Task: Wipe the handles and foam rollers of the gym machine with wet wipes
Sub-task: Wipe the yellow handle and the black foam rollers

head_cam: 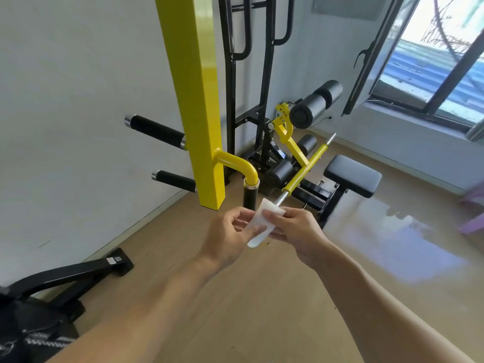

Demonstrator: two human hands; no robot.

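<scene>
1. Wood floor (262, 297), white wall (65, 127) left, window (445, 61) far right
2. Wipe (262, 224) near center, long axis running near-left to far-right, pinched by left hand (227, 237) and right hand (301, 231), beside black handle (250, 197)

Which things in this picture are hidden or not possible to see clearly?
All in the head view:
- Bottom end of the downward black handle: hidden behind the wet wipe and the left hand.
- Near tip of the chrome bar: covered by the wipe.
- Right hand fingers: partly under the wipe.
- Lower foam rollers: partly behind the yellow bar.
- Black equipment at bottom left: cut off by the edge.
</scene>
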